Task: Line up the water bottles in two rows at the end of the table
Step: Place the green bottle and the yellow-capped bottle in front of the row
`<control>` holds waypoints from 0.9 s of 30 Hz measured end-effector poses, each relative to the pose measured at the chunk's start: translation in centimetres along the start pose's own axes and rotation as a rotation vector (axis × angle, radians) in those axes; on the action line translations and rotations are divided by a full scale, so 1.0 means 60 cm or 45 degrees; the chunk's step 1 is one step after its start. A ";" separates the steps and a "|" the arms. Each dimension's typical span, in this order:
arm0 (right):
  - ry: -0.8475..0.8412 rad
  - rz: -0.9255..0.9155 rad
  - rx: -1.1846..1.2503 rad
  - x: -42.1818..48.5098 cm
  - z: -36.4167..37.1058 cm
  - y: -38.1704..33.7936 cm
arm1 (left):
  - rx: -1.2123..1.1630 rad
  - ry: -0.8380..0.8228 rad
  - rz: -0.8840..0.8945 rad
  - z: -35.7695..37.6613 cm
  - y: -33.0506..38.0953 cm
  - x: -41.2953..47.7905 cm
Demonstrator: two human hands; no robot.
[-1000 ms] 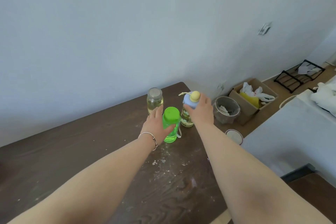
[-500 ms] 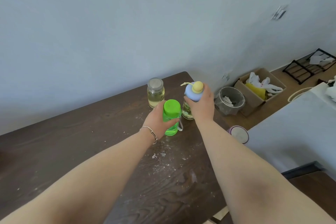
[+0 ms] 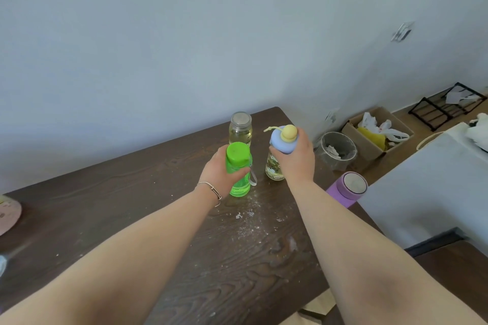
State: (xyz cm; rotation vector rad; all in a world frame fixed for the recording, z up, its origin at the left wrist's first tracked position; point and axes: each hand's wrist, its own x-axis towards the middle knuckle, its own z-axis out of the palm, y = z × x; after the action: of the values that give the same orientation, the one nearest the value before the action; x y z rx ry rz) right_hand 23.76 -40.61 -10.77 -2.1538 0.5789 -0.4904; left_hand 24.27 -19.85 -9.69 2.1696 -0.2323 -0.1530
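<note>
Left hand fingers wrap the translucent green bottle, upright on the dark table near its far end. Right hand grips the blue-capped clear bottle beside it; a steel-lidded bottle stands behind.

Your left hand covers the near side of the green bottle, and your right hand hides the neck and right flank of the blue-capped bottle, so its print is too small to read. Beyond your left hand, the clear bottle loses its base behind the green cap. Right of your right wrist, the purple bottle is partly masked by your forearm, and far left a pink object is cut by the frame.
</note>
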 end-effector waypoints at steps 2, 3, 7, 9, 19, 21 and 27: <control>0.001 -0.007 0.006 -0.023 -0.003 -0.016 | -0.001 0.013 0.000 -0.021 -0.005 -0.017; 0.002 -0.011 0.006 -0.035 -0.005 -0.024 | -0.004 0.021 -0.002 -0.031 -0.009 -0.026; 0.008 -0.032 0.009 -0.088 -0.014 -0.058 | 0.005 0.070 -0.024 -0.069 -0.021 -0.063; 0.000 -0.039 0.023 -0.114 -0.017 -0.073 | 0.014 0.087 -0.033 -0.086 -0.024 -0.081; -0.126 -0.130 0.074 -0.224 -0.037 -0.123 | 0.020 0.223 -0.092 -0.146 -0.027 -0.192; -0.168 -0.152 0.086 -0.247 -0.044 -0.127 | 0.011 0.264 -0.125 -0.152 -0.028 -0.224; -0.307 -0.223 0.122 -0.328 -0.073 -0.137 | 0.003 0.403 -0.222 -0.165 -0.031 -0.341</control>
State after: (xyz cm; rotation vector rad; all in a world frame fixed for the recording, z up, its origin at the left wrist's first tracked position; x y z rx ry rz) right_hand 7.28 -27.87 -4.43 -2.1412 0.2305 -0.3377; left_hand 6.48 -6.36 -5.09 2.1790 0.1376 0.0931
